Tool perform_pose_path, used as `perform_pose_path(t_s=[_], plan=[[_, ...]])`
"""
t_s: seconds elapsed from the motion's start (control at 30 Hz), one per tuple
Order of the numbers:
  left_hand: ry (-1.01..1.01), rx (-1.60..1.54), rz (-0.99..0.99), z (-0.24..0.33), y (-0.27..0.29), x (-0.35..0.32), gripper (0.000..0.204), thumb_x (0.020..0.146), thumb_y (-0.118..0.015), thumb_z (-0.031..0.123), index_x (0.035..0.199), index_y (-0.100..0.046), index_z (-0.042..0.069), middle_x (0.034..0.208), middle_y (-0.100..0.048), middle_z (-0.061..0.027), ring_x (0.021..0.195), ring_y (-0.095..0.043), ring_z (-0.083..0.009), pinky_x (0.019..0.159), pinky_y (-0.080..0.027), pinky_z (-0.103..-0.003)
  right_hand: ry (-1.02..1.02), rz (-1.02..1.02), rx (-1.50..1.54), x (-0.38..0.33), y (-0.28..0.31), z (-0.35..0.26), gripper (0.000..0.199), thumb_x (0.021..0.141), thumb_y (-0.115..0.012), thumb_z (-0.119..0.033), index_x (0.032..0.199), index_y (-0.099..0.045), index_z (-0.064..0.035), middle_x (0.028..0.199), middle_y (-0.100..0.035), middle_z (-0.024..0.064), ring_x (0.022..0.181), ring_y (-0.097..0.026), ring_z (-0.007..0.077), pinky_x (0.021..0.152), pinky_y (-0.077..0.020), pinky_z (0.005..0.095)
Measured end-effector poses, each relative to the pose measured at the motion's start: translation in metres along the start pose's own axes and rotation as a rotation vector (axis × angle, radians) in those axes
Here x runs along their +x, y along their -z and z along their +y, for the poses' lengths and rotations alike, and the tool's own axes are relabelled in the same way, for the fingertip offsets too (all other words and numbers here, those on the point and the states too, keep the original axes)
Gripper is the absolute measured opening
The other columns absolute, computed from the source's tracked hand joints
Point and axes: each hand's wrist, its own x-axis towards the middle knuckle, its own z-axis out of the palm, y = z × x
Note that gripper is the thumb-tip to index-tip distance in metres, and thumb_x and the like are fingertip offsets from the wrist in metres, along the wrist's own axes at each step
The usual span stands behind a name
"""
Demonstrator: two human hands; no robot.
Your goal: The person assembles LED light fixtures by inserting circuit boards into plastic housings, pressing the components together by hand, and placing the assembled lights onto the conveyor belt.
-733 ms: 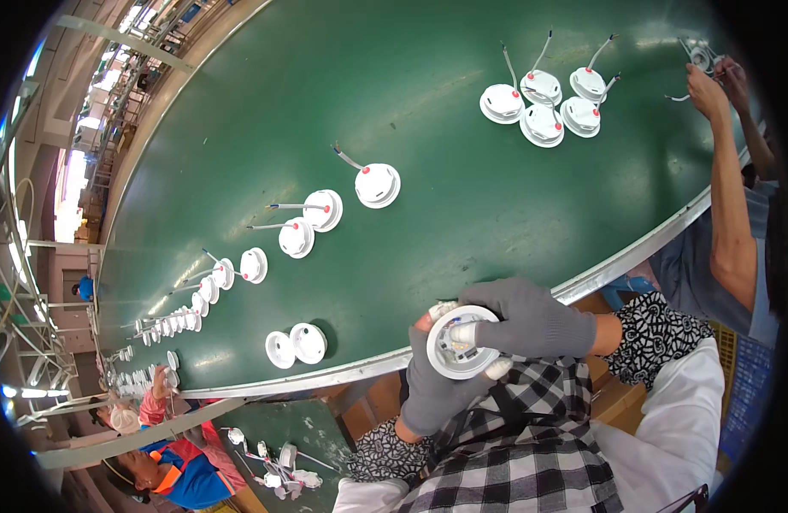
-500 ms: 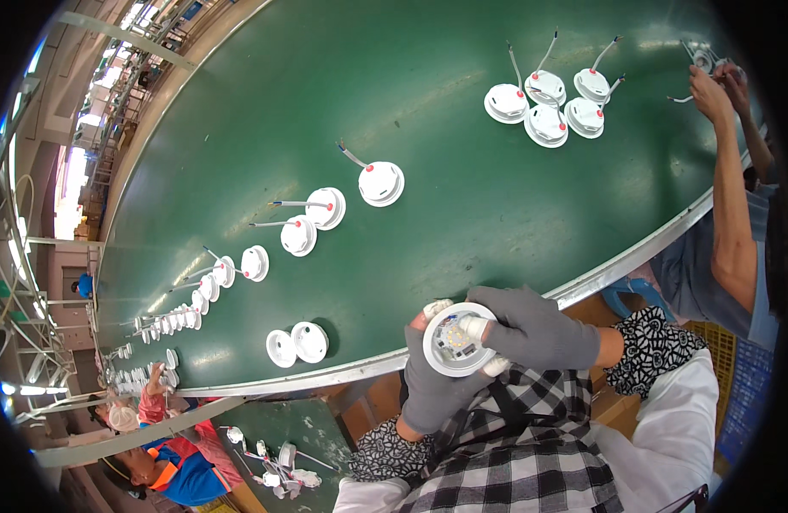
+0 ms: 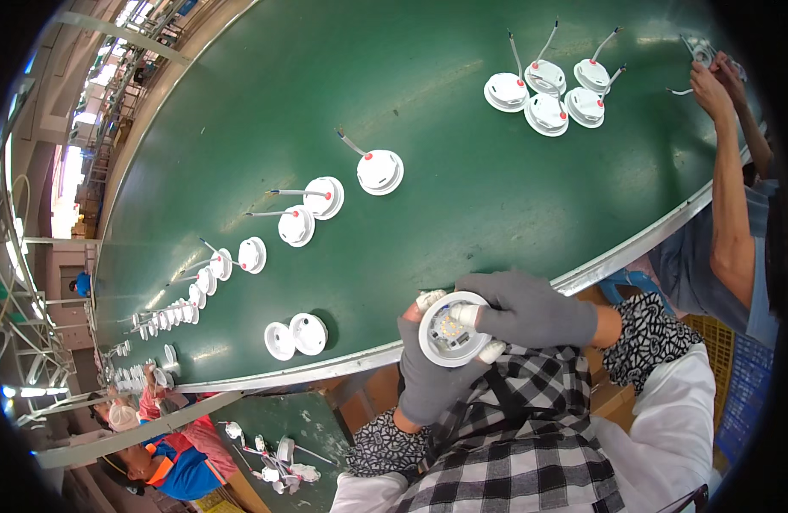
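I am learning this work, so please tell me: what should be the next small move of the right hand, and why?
Perhaps the right hand should press down gently: its white-covered fingertip lies over the circuit board inside the white round housing, which the left hand holds.

Left hand [image 3: 434, 380]: gray-gloved, angled up from below, curled in a cupping grip.
Right hand [image 3: 532, 311]: gray-gloved, just beside the left, reaching leftward in a pinch.
Right thumb [image 3: 465, 315]: white-tipped, stretched toward the left hand.
Wrists [image 3: 608, 327]: both bare.
Forearms [image 3: 649, 342]: pattern-sleeved, the left from below, the right from lower right.
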Motion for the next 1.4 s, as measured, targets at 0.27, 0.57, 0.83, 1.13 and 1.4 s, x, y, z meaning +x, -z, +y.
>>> perform_pose_path(t_s=[0.27, 0.57, 0.83, 1.13, 1.4], plan=[[0.074, -0.105, -0.103, -0.009, 0.012, 0.0, 0.098, 0.062, -0.09, 0.014, 0.13, -0.021, 0.005, 0.123, -0.048, -0.015, 0.109, -0.057, -0.0217, 0.09, -0.053, -0.034, -0.134, -0.36, -0.127, 0.012, 0.025, -0.007, 0.046, 0.086, -0.049, -0.026, 0.127, -0.055, -0.0065, 0.093, -0.067, 0.0174, 0.082, -0.067, 0.0291, 0.078, -0.0514, 0.0386], [0.149, -0.094, -0.132, -0.003, 0.016, -0.002, 0.098, 0.061, -0.091, 0.018, 0.131, -0.024, 0.004, 0.123, -0.047, -0.0148, 0.111, -0.055, -0.0215, 0.094, -0.051, -0.036, -0.198, -0.427, -0.177, 0.018, 0.023, -0.011, 0.042, 0.083, -0.053, -0.03, 0.116, -0.063, -0.0068, 0.083, -0.067, 0.0177, 0.076, -0.067, 0.0282, 0.074, -0.0516, 0.0382], [0.16, -0.089, -0.226, 0.002, 0.026, 0.002, 0.098, 0.063, -0.09, 0.02, 0.133, -0.024, 0.003, 0.123, -0.048, -0.0149, 0.112, -0.055, -0.0216, 0.094, -0.05, -0.035, -0.221, -0.489, -0.173, 0.025, 0.026, -0.013, 0.037, 0.08, -0.061, -0.033, 0.1, -0.065, -0.0018, 0.082, -0.067, 0.0148, 0.073, -0.064, 0.0238, 0.069, -0.0489, 0.0351], [0.046, 0.105, -0.392, 0.005, 0.035, 0.011, 0.092, 0.065, -0.089, 0.023, 0.131, -0.029, 0.001, 0.123, -0.052, -0.0153, 0.111, -0.057, -0.0207, 0.094, -0.05, -0.034, -0.174, -0.494, -0.234, 0.03, 0.022, -0.007, 0.031, 0.076, -0.065, -0.027, 0.093, -0.067, -0.0014, 0.073, -0.067, 0.0119, 0.063, -0.063, 0.0209, 0.063, -0.0488, 0.0332], [0.046, 0.046, -0.322, 0.01, 0.036, 0.014, 0.089, 0.065, -0.089, 0.021, 0.129, -0.032, -0.002, 0.12, -0.054, -0.0149, 0.111, -0.058, -0.0206, 0.093, -0.049, -0.032, -0.206, -0.54, -0.177, 0.036, 0.027, -0.015, 0.032, 0.078, -0.066, -0.023, 0.103, -0.066, -0.0027, 0.077, -0.067, 0.0113, 0.067, -0.063, 0.0156, 0.064, -0.0493, 0.0303]])
